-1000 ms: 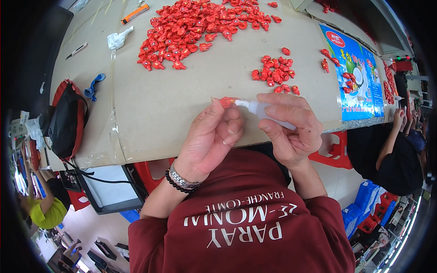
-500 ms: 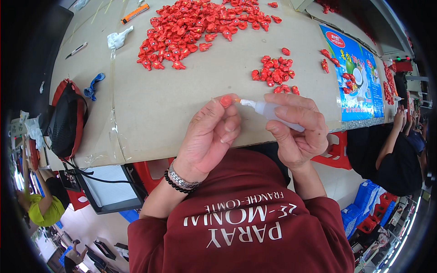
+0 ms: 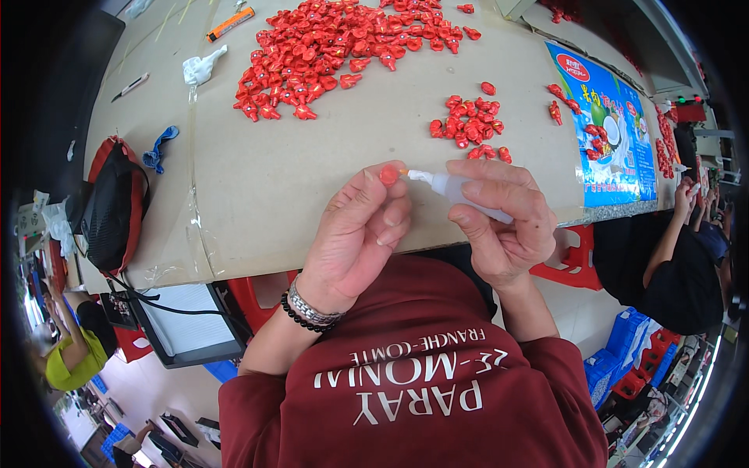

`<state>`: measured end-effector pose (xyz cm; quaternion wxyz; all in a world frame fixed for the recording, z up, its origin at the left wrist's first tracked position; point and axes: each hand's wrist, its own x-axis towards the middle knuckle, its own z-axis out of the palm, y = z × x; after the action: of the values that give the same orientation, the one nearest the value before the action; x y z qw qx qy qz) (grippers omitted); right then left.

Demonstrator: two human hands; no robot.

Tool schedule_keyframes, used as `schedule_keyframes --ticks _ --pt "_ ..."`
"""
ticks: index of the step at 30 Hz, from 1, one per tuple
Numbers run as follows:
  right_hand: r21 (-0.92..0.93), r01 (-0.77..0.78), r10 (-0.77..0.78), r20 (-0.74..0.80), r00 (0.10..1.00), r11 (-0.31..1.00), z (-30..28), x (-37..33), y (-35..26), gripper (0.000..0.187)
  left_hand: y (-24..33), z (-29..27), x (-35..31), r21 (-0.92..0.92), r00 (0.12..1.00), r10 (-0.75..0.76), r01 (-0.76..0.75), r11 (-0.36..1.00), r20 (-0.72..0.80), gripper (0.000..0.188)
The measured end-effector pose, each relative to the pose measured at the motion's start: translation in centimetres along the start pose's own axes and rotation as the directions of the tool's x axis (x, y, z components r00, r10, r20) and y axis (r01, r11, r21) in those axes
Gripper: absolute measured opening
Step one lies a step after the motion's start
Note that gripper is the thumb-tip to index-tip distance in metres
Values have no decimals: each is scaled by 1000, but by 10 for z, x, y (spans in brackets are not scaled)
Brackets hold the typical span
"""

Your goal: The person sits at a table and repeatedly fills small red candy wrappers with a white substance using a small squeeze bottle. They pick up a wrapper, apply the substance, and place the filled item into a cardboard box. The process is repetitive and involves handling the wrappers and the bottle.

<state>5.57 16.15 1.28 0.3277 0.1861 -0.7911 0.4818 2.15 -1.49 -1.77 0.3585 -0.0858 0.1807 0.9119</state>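
Over the tabletop (image 3: 269, 187), we are pinching a red piece (image 3: 388, 175) in our left hand (image 3: 357, 212) and holding a bottle (image 3: 453, 189) in our right hand (image 3: 511, 222); squeezing too hard, we might be flooding the piece.

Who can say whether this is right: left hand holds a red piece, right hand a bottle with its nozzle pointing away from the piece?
Not quite: the head view shows the nozzle pointing toward the red piece, not away. The rest holds.

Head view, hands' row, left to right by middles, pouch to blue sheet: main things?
Black and red pouch, left hand, small red piece, translucent bottle, right hand, blue printed sheet.
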Motion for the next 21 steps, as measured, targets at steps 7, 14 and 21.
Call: schedule_keyframes --ticks 7,14,21 --pt "7 -7 7 -77 997 1000 3 2 -4 25 0 1 0 43 999 42 -41 998 -6 27" --pt "-10 9 -9 19 1000 1000 -4 2 -5 27 0 1 1 91 994 110 -109 990 -3 22" --pt "4 49 -48 -74 996 999 0 7 -7 24 1 2 1 178 984 179 -175 968 -4 20"
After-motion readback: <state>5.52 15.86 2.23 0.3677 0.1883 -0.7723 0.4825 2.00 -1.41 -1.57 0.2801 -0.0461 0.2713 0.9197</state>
